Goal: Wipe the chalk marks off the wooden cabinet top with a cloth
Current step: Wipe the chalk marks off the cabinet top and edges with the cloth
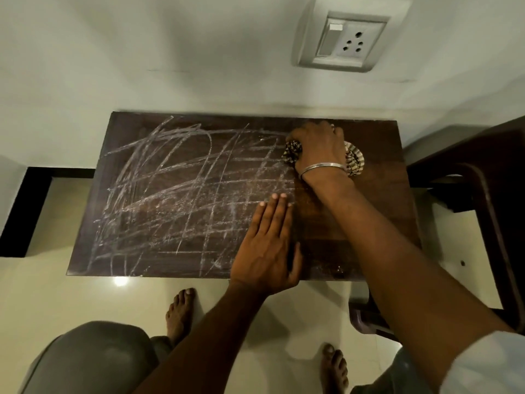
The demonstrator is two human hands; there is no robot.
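Our right hand (319, 146) sits near the far edge of the cabinet top (377, 217), toward its far right corner, with the fingers curled down over a bunched, striped cloth (292, 152); the cloth is pressed against the wood, showing on both sides of the hand, and a thin metal bangle (322, 167) rings the wrist; our left hand (270, 245) lies flat on the top by the near edge, a little right of the middle, fingers straight and close together, holding nothing, and we judge it is steadying the cabinet while the other hand scrubs; the chalk marks (176, 189) cover the left and middle of the top in a dense tangle of white strokes, reaching from the far edge to the near edge and almost to the left edge; the strip along the right edge, from the cloth down to the near right corner, looks like bare dark wood with only a faint haze, so we take it as wiped; by that reading the work is at an early stage, with a small part cleared and most of the surface to be done; the cloth sits just at the boundary where the strokes begin, so the next passes would need to go leftward across the scribbles; beyond the top we see a wall socket (345, 38) above, a dark chair (483, 194) beside the right edge, and our bare feet (180, 311) on the pale floor below the near edge.
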